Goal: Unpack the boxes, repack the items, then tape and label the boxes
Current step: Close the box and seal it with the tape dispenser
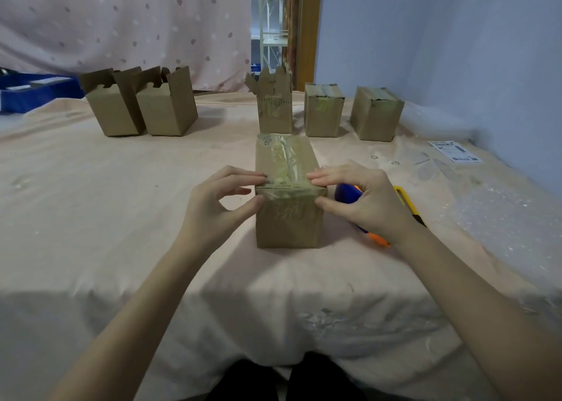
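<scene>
A closed cardboard box (289, 218) stands in the middle of the table, with clear tape (287, 163) running along its top seam and over the near edge. My left hand (219, 203) pinches the box's near left top corner between fingers and thumb. My right hand (362, 200) pinches the near right top corner the same way. Behind my right hand lies a blue and orange tape dispenser (346, 193), partly hidden, and a yellow utility knife (406, 200).
Two open boxes (140, 108) stand at the back left, one open box (275, 108) at the back centre, two taped boxes (349, 111) at the back right. A shipping label (456, 151) and bubble wrap (501, 218) lie on the right. A blue bin (30, 93) sits far left.
</scene>
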A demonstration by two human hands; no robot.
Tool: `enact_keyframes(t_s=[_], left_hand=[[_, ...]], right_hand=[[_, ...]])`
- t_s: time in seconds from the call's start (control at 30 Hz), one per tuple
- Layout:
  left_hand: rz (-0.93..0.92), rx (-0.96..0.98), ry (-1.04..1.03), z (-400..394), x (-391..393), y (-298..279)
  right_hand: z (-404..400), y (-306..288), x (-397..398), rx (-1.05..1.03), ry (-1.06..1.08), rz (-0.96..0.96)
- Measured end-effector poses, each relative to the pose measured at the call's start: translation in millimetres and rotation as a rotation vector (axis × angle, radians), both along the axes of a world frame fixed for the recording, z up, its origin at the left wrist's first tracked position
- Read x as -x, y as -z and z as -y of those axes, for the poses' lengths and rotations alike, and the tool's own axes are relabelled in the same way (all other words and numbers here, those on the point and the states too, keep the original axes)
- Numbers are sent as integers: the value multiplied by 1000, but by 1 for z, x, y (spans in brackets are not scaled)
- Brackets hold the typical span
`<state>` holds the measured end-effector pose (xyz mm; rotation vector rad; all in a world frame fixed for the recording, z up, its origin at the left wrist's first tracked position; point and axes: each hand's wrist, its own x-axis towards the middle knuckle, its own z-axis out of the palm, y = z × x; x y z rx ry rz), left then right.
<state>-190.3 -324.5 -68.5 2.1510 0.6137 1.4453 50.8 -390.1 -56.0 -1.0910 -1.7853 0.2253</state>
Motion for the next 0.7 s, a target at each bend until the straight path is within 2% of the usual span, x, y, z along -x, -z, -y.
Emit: enact_keyframes(t_s=[0.2,0.37,0.53,0.7], left_hand=[[-4,-25,-24,-2,-1,-5],[-106,-63,70,-8,6,1],[-115,-197,-41,-11,-2,6],[-241,-273,-72,-12,-1,26]], right_hand=[[-3,-2,0,-30,-3,44],[-2,4,1,-80,6,79],[-6,13,12,-141,34,2],[-1,25,10,-142,35,155]])
